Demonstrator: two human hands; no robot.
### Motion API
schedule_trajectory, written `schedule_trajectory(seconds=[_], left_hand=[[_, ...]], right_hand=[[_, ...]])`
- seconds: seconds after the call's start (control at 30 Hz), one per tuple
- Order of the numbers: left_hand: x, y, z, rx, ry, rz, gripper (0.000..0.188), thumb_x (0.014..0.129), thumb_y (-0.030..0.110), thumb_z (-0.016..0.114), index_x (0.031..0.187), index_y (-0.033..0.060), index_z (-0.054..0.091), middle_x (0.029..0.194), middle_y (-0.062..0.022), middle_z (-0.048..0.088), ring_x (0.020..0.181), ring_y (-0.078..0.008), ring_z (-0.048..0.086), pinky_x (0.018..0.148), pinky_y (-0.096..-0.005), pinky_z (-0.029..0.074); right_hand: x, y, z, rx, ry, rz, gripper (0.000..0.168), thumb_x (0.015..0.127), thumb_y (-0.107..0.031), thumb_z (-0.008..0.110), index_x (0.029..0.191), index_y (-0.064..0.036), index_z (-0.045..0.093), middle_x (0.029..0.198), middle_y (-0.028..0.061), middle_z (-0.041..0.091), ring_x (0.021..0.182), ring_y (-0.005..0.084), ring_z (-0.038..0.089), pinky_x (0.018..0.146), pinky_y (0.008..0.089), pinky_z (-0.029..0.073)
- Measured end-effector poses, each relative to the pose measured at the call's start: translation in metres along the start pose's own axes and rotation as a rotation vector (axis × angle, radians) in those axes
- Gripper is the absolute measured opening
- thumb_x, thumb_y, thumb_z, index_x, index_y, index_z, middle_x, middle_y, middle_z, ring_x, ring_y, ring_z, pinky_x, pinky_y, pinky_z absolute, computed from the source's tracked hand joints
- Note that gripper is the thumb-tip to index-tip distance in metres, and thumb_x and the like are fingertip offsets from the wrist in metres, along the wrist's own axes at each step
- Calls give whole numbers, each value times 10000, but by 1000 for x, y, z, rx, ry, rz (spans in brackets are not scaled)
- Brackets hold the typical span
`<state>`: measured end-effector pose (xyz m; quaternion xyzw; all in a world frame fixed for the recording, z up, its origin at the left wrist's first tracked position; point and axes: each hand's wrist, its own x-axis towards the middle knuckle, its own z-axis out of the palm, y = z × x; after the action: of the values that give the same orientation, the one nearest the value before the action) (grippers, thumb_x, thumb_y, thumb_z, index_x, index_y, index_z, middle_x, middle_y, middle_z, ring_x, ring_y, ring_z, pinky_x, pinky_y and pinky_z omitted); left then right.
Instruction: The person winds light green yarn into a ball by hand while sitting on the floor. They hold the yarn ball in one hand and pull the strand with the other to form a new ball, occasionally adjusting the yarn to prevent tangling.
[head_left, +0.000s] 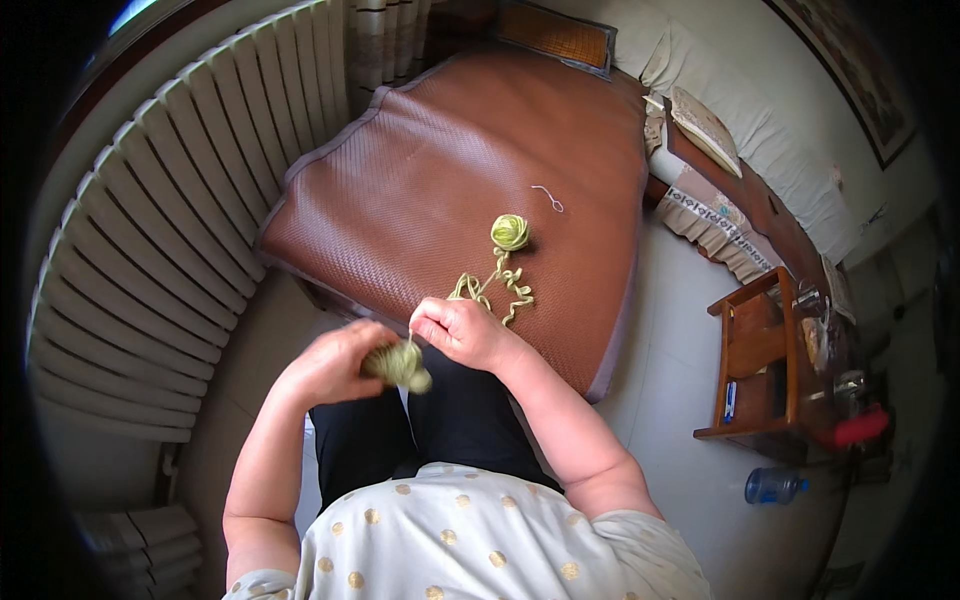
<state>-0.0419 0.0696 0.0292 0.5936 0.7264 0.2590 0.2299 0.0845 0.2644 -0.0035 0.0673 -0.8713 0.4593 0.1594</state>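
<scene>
My left hand (337, 360) grips a green yarn bundle (401, 366), blurred by motion, above my lap. To its right, my right hand (465, 330) pinches a strand of yarn (410, 335) that runs down to the bundle. Just beyond my right hand, loose curly green yarn (517, 289) lies on the brown woven mat (405, 232). A round ball of green yarn (510, 232) rests farther up the mat, beside the loose loops. Past it lies a short pale looped string (549, 196).
A white radiator (187, 202) lines the left side. At the right stand a sofa with a cushion (706, 131) and a small wooden table (757, 356). A blue plastic water bottle (775, 486) lies on the floor. A framed woven pillow (559, 34) sits at the mat's far end.
</scene>
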Motion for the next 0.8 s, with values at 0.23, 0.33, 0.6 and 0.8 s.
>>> schedule_trajectory(seconds=[0.23, 0.33, 0.6, 0.8], left_hand=[[41, -12, 14, -1245, 498, -202, 557, 716, 116, 746, 1205, 44, 490, 1075, -86, 603, 942, -201, 617, 793, -325, 521], [54, -16, 24, 320, 499, -147, 517, 667, 44, 696, 1156, 37, 529, 981, -156, 571, 900, -316, 607, 796, -366, 513], [36, -30, 35, -1339, -52, 23, 607, 702, 136, 783, 1223, 50, 483, 1127, -80, 604, 1007, -199, 617, 898, -337, 488], [32, -30, 31, -1524, 429, -46, 589, 771, 218, 735, 1269, 76, 453, 1069, -77, 584, 895, -177, 613, 768, -330, 538]], right_hand=[[-4, 31, 3, -221, 24, -109, 195, 877, -235, 589, 786, -63, 601, 720, 93, 628, 715, 304, 624, 684, 406, 475], [2, 34, -5, -301, 81, -181, 146, 844, -190, 622, 765, -69, 600, 703, 74, 595, 707, 281, 585, 714, 387, 445], [-8, 63, -23, 38, -13, 109, 232, 906, -298, 597, 925, -71, 641, 794, 112, 669, 748, 304, 659, 644, 370, 509], [-21, 72, -17, -187, 35, 41, 188, 878, -253, 608, 872, -70, 646, 767, 114, 656, 741, 308, 640, 673, 390, 500]])
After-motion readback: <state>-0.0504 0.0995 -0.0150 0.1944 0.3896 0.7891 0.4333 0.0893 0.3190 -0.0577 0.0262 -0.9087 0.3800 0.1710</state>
